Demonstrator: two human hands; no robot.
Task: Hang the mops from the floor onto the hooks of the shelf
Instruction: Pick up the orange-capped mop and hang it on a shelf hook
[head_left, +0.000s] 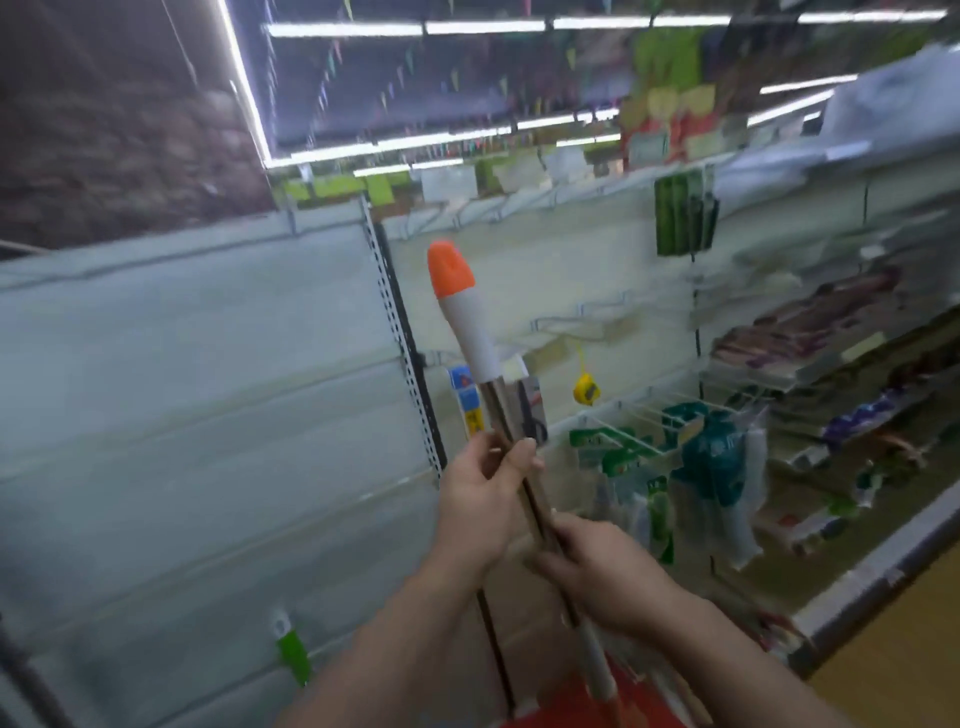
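I hold a mop upright in front of the shelf. Its handle (470, 327) has an orange tip, a white grip and a shiny metal shaft below. My left hand (480, 499) is closed around the metal shaft just under the white grip. My right hand (597, 571) grips the shaft lower down. A red part of the mop (571, 712) shows at the bottom edge. Wire hooks (571, 322) stick out of the pale shelf back panel (545, 260) behind the orange tip. The picture is blurred.
A bare pale panel (182, 415) fills the left, with a green-handled item (291, 654) low on it. To the right hang a yellow tape measure (587, 387), green packets (680, 213) and bagged goods (711, 462). Stocked shelves (831, 338) run along the right, above an orange-brown floor (904, 649).
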